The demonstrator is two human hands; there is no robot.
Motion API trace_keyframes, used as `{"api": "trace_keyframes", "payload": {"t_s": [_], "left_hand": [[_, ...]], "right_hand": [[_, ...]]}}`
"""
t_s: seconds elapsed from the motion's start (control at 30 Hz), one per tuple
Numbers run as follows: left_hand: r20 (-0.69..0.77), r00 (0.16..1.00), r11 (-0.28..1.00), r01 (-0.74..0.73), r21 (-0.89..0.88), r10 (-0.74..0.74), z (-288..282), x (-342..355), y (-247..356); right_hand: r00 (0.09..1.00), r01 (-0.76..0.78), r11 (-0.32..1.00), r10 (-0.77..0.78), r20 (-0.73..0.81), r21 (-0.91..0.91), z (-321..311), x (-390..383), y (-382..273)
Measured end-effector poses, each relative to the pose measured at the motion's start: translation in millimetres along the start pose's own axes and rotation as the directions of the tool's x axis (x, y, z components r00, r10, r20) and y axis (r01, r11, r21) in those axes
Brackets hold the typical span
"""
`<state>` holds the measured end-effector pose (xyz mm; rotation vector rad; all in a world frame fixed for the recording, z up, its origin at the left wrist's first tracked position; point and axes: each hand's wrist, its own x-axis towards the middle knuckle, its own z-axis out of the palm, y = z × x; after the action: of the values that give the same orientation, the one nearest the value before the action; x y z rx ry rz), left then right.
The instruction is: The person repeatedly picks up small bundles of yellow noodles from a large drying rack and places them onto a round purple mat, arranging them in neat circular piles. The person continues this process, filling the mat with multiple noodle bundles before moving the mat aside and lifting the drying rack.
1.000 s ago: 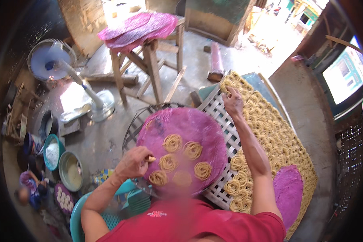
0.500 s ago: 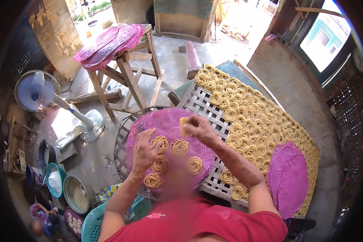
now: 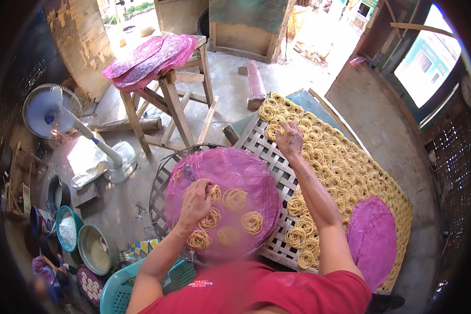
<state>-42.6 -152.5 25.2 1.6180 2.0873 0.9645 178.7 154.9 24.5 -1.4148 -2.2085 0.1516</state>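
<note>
With our left hand (image 3: 195, 201), we curl our fingers against a noodle nest (image 3: 214, 194), the round pink sheet (image 3: 246, 172) beneath them; with our right hand (image 3: 290, 138), we bend fingers beside coiled nests (image 3: 271, 132) on the woven rack (image 3: 259, 141). Whether either pinches, we cannot tell.

Flat yellow nests of coiled, noodle-like strands (image 3: 252, 223) dot a round pink sheet (image 3: 225, 163), while similar nests (image 3: 340, 163) crowd a woven rack (image 3: 271, 157) beside it.
</note>
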Motion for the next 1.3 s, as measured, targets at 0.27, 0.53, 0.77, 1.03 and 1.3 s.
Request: {"api": "trace_keyframes", "payload": {"t_s": [0.27,0.53,0.77,1.03,1.3], "left_hand": [[0.175,0.983,0.857,0.052,-0.512,0.046,7,6,25],[-0.127,0.963,0.969,-0.224,0.105,0.236,29,-2,20],[0.053,0.958,0.948,-0.285,0.138,0.280,51,-14,20],[-0.044,0.981,0.960,-0.195,-0.202,0.190,59,3,28],[0.207,0.973,0.783,0.050,-0.620,0.102,52,3,50]], "right_hand": [[0.677,-0.012,0.585,-0.592,0.437,0.811,-53,-136,-89],[0.860,-0.371,0.518,-0.122,0.496,0.771,-39,-74,-44],[0.965,-0.217,0.749,0.069,0.253,0.626,17,31,-23],[0.999,0.010,0.998,-0.014,0.051,0.070,-3,20,-33],[0.695,-0.168,0.700,-0.416,0.587,0.694,-70,-146,-53]]}}
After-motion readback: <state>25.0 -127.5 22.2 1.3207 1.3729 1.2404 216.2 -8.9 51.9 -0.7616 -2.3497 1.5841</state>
